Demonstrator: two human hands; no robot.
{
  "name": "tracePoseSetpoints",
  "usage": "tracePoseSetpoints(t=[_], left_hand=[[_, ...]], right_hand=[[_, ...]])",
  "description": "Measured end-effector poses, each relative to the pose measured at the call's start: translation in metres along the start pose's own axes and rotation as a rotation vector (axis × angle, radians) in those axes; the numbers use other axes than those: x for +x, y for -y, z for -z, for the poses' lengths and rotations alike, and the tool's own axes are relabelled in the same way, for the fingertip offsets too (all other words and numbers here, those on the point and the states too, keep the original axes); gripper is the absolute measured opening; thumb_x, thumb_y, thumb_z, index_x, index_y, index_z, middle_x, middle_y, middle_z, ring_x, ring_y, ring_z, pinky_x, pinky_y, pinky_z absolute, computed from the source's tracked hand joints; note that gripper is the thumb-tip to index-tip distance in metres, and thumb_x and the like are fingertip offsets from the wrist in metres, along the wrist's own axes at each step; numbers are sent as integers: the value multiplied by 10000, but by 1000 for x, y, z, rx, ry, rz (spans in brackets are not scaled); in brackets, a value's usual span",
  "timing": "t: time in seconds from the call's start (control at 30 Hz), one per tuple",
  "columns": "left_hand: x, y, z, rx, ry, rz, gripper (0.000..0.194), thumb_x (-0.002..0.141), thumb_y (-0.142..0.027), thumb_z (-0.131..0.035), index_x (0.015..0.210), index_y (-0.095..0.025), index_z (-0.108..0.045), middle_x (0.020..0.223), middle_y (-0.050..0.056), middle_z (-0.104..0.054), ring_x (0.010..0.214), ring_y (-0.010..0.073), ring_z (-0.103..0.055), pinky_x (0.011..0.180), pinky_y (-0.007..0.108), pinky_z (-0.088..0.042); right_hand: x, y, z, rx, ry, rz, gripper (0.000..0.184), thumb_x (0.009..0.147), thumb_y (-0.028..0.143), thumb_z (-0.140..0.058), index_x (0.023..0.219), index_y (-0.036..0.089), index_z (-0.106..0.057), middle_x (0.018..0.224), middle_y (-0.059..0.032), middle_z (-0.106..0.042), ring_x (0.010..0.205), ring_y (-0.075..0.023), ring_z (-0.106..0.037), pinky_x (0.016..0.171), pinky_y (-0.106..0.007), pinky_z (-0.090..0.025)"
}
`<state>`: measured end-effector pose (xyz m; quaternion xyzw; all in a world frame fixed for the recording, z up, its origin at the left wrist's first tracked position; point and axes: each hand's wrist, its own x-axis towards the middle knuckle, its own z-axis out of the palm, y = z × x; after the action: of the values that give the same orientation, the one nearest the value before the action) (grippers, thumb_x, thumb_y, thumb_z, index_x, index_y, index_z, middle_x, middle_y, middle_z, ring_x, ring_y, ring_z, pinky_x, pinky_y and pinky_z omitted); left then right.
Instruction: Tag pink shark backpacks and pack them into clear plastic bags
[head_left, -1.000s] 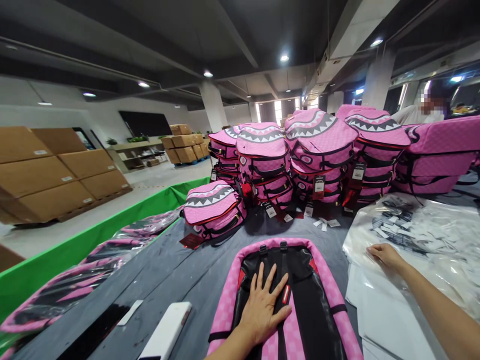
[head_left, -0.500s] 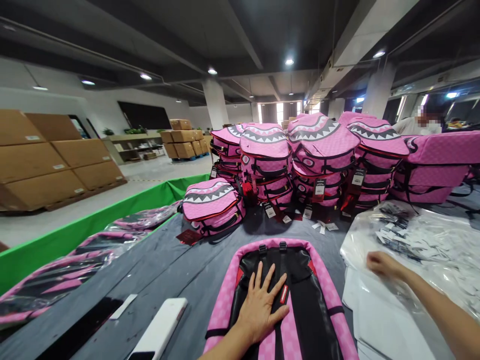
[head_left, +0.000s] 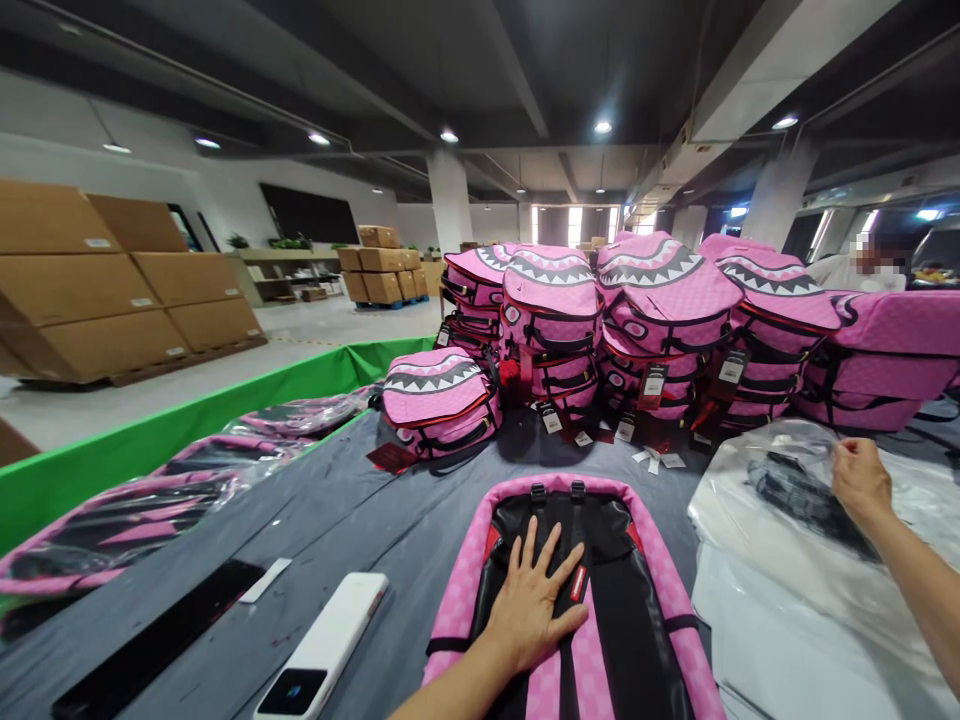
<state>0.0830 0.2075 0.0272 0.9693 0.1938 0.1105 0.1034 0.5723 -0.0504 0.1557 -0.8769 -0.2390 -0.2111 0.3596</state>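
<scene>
A pink checked backpack (head_left: pixel 495 560) lies back panel up in front of me, with black padding and a small red label. My left hand (head_left: pixel 532 610) rests flat on that panel, fingers spread, left of the label. To the right, my right hand (head_left: pixel 862 480) is closed in a pinch on the clear plastic bag (head_left: pixel 795 435). Small dark and white pieces (head_left: pixel 799 490) show blurred through the plastic; what they are I cannot make out. White flat sheets (head_left: pixel 757 620) lie under the bag, right of the backpack.
Stacked pink backpacks (head_left: pixel 551 290) with hanging tags line the far side; one single backpack (head_left: pixel 439 400) sits nearer. A white handheld device (head_left: pixel 337 630) and a black flat object (head_left: pixel 165 630) lie left. Plastic-wrapped backpacks (head_left: pixel 202 480) lie beside a green barrier (head_left: pixel 225 405). Another person is far right.
My right hand has moved right and up from the bag's left edge, and the plastic has shifted over the small pieces. My left hand stays flat on the backpack. The view has turned slightly left.
</scene>
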Motion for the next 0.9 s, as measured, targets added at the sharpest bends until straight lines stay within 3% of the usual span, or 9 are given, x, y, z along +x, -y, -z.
tracePoseSetpoints(t=[0.2,0.3,0.4,0.47,0.53,0.6,0.7,0.77,0.9], left_hand=[[-1,-1,7,-77,39,9,771,899,-803,-407,1567,-453,-250,1692,75,-174,1538,484,-46,1164,737,-169],[0,0,12,-112,64,-2,797,875,-823,-429,1563,-450,-282,1692,70,-184,1540,480,-33,1163,750,-149],[5,-13,24,-210,58,47,856,851,-800,-516,1575,-391,-313,1686,59,-227,1554,438,-47,1193,726,-112],[11,-31,41,-298,-70,134,984,822,-723,-628,1614,-291,-236,1686,86,-227,1563,393,-88,1229,673,-114],[15,-51,63,-353,-296,214,1070,796,-594,-707,1630,-214,-155,1689,114,-203,1561,348,-143,1251,598,-174],[14,-64,87,-343,-512,224,968,778,-447,-734,1597,-230,-265,1675,97,-246,1544,317,-195,1246,539,-230],[0,-58,113,-299,-575,163,521,779,-270,-705,1293,-275,-623,1427,49,-590,1426,289,-394,1224,520,-256],[-16,-43,118,-269,-532,179,250,835,-184,-627,1053,-277,-703,1119,9,-728,1239,247,-548,1204,527,-263],[-41,-13,108,-47,-467,187,237,927,-116,-513,954,-245,-709,915,19,-729,1044,225,-606,1173,540,-270]], right_hand=[[-13,83,60,84,-12,109,303,874,527,-363,921,240,-445,823,-134,-592,728,-271,-572,709,-402,-436],[-41,135,58,143,71,237,309,848,546,-387,896,252,-467,758,-86,-594,679,-248,-571,711,-386,-467],[-87,190,38,215,191,404,307,862,559,-415,878,263,-496,732,-43,-609,656,-223,-585,677,-341,-492],[-127,226,19,252,311,567,298,925,528,-378,896,262,-508,726,-28,-625,636,-205,-599,638,-308,-493],[-167,260,0,263,441,757,288,992,445,-304,923,258,-512,716,-19,-636,614,-188,-611,607,-282,-479],[-201,287,-15,264,537,891,258,1001,351,-300,947,253,-532,757,-24,-667,653,-186,-644,624,-274,-477],[-234,312,-26,256,639,1008,234,976,263,-348,1026,250,-576,899,-37,-717,758,-186,-691,672,-269,-494],[-246,317,-27,235,684,1054,217,979,261,-382,1060,255,-583,910,-21,-725,733,-171,-693,659,-255,-498],[-264,304,-26,131,632,1030,265,851,187,-529,1107,234,-576,965,-50,-719,696,-200,-693,597,-273,-482]])
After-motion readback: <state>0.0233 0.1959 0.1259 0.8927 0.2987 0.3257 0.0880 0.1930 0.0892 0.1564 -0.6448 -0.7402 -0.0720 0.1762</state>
